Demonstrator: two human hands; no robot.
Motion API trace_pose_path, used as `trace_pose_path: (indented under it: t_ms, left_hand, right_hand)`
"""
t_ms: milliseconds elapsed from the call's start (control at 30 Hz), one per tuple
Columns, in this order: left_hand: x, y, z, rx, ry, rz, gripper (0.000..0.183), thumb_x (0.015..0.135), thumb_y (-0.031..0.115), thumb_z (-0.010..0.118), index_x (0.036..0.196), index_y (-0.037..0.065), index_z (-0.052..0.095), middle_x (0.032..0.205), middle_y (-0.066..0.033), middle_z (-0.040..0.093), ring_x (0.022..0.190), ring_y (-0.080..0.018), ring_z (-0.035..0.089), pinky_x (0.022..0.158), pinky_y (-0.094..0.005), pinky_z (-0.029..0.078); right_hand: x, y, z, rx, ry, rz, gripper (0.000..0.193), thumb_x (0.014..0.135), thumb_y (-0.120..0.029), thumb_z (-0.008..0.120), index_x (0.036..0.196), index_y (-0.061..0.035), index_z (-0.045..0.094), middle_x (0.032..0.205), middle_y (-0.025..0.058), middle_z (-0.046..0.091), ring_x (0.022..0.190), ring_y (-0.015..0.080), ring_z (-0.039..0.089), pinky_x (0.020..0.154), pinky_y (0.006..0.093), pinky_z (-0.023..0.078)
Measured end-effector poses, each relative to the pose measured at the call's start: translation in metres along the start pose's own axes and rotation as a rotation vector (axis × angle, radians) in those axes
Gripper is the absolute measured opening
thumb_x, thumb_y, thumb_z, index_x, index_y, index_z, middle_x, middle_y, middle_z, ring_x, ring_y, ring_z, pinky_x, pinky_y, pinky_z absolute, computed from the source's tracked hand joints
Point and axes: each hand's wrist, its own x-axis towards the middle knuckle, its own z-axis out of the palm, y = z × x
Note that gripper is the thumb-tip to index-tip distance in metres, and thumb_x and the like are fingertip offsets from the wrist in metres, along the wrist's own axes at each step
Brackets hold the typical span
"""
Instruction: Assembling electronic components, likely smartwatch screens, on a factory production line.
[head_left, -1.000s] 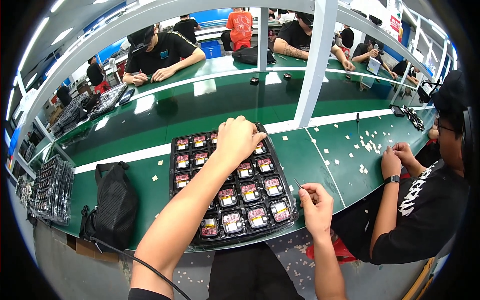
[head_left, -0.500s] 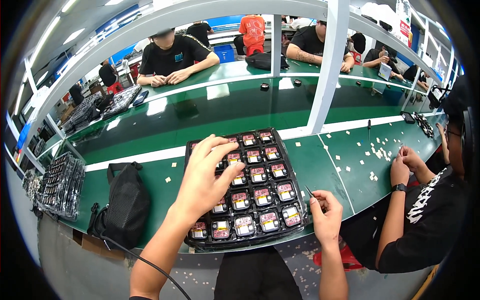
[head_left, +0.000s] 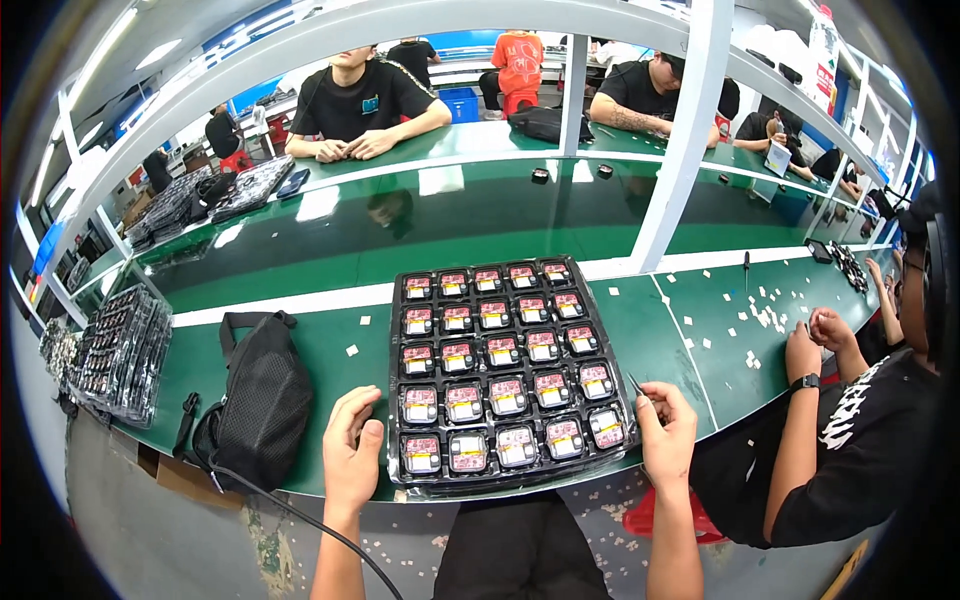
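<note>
In front of me lies a black plastic tray [head_left: 500, 488] with rows of pockets. Each pocket holds a small square device [head_left: 503, 350] with a red circuit board, a white and yellow part and a dark round piece. My left hand [head_left: 352, 445] is beside the tray's near left edge, fingers loosely curved, thumb apart, holding nothing. At the near right edge, my right hand [head_left: 666, 430] is closed on thin dark tweezers [head_left: 636, 385], their tip pointing up and away from me. Most of the tweezers is hidden in the fingers.
Left of the tray lie a black bag [head_left: 262, 400] with a cable and stacked trays [head_left: 122, 355]. Small pale squares [head_left: 765, 315] and a screwdriver [head_left: 746, 268] lie on the right bench. A white post [head_left: 685, 140] rises behind. A co-worker [head_left: 840, 430] sits close at my right.
My left hand has come back from over the tray to its near left side, uncovering the devices there. My right hand keeps the tweezers near the tray's right edge. The view has shifted slightly.
</note>
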Motion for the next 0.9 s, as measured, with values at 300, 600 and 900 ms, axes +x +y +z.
trace_pose_path:
  t_ms: [300,600,900]
  left_hand:
    - [0.001,0.0,0.0,0.043,0.03,0.028,0.035,0.101,0.03,0.067,0.115,-0.003,0.07,0.121,-0.016,0.069,0.114,-0.0261,0.066,0.098,-0.0356,0.051]
    - [-0.003,0.006,0.001,0.06,0.031,0.028,0.032,0.099,0.027,0.068,0.111,-0.002,0.071,0.115,-0.0177,0.071,0.111,-0.0303,0.068,0.1,-0.038,0.05]
    - [-0.001,0.006,0.0,0.066,0.035,0.034,0.033,0.101,0.028,0.066,0.111,-0.004,0.07,0.113,-0.0178,0.072,0.108,-0.0299,0.068,0.097,-0.0376,0.051]
  right_hand:
    - [-0.002,0.001,-0.002,0.076,-0.011,0.009,0.013,0.095,0.002,0.065,0.107,0.0052,0.067,0.082,-0.0008,0.064,0.069,0.0032,0.054,0.062,0.0206,0.043]
    - [-0.016,0.013,-0.002,-0.034,0.047,-0.098,0.013,0.09,0.006,0.066,0.104,0.0061,0.068,0.08,0.0018,0.063,0.066,0.0055,0.053,0.061,0.0219,0.042]
    - [-0.014,0.011,0.002,-0.062,0.055,-0.138,0.013,0.09,0.005,0.068,0.103,0.0044,0.069,0.081,0.0029,0.063,0.066,0.0067,0.053,0.061,0.0237,0.043]
